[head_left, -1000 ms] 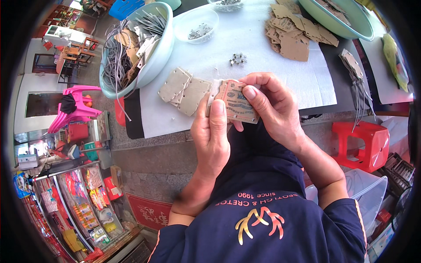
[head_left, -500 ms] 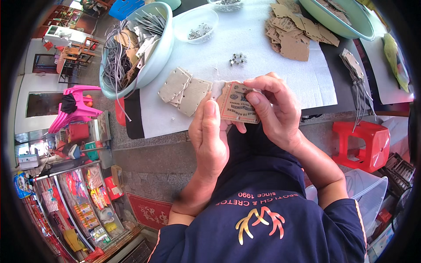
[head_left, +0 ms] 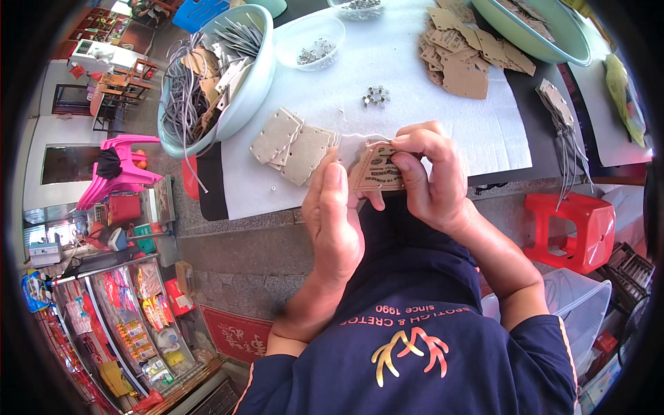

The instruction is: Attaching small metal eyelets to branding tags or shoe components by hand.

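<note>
Over the near edge of the table I hold a printed brown cardboard tag (head_left: 377, 174) with dark lettering and a reddish border. My right hand (head_left: 439, 176) pinches its upper right corner between thumb and fingertips. The tag's left side rests in my left hand (head_left: 335, 221), whose fingers bend behind it and are partly hidden. Just left of that hand, blank grey-brown cards (head_left: 304, 153) with small punched holes lie overlapping. A small cluster of shiny metal studs (head_left: 375, 96) sits farther back on the white sheet (head_left: 401, 41).
A pale blue basin (head_left: 257, 76) at left holds grey cords and tags. Beside it stands a clear bowl (head_left: 332, 33) of metal bits. Brown tags (head_left: 465, 72) are heaped at far right near a green basin (head_left: 553, 41). A corded tag bundle (head_left: 557, 104) hangs above a red stool (head_left: 577, 228).
The tag has tilted, so its printed face looks narrower. My right hand has shifted slightly at the tag's upper corner, and my left hand has moved a little to the right.
</note>
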